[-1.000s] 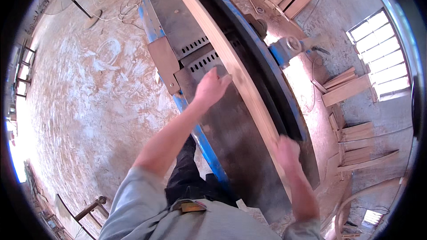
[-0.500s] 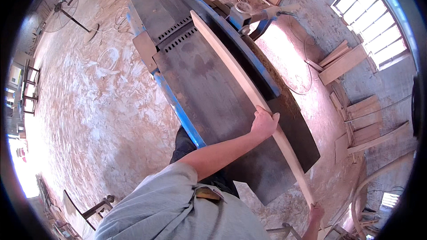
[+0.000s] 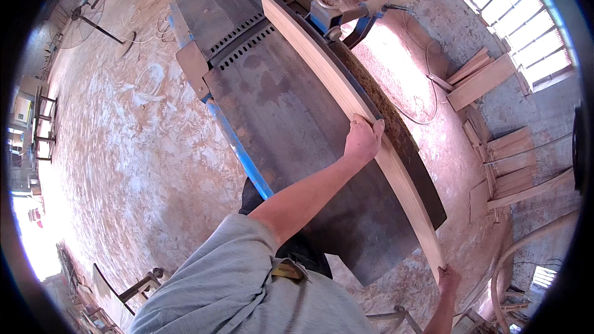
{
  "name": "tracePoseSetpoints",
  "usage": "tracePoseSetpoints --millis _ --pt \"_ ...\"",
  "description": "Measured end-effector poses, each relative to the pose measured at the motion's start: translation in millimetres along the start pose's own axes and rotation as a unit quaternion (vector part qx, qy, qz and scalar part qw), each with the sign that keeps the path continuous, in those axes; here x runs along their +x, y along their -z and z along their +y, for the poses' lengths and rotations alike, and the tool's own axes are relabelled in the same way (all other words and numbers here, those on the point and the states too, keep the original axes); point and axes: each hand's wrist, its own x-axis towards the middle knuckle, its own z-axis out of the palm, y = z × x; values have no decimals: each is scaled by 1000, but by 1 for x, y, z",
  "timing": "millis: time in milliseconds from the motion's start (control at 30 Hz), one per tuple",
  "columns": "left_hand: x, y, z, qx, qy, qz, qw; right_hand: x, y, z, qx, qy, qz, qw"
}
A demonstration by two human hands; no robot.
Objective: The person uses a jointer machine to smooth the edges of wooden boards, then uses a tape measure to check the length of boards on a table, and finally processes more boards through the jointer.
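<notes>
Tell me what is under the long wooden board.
The dark metal table lies below most of the board; the board's near end overhangs the floor. The part directly beneath is covered, so contact cannot be told.

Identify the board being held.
The long pale board over the metal table: left hand partway along, right hand at its near end. Boards by the window are untouched.

A long pale wooden board hides part of the dark metal bench; the lower edge cuts off the bare right forearm.
</notes>
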Motion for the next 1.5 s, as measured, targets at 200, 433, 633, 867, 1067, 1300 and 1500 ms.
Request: tracePoseSetpoints --millis 200,433,633,867,1067,1300,1500 --pt "46 25 9 -154 35 -80 984 -1 12 -55 -33 -60 -56 996" --pt "224 135 -25 -125 24 -44 991 88 50 -208 51 174 189 965" --pt "332 213 -26 -36 18 -65 997 113 84 -286 153 159 261 940" --pt "387 298 -56 165 -116 -89 975 129 102 -363 150 159 345 913" --pt "315 254 -42 -213 52 -193 956 156 97 -386 205 185 300 913" --pt "165 139 0 0 30 -34 999 120 118 -389 144 201 296 923" --pt "156 111 12 136 2 43 990 119 113 -365 107 191 260 940"
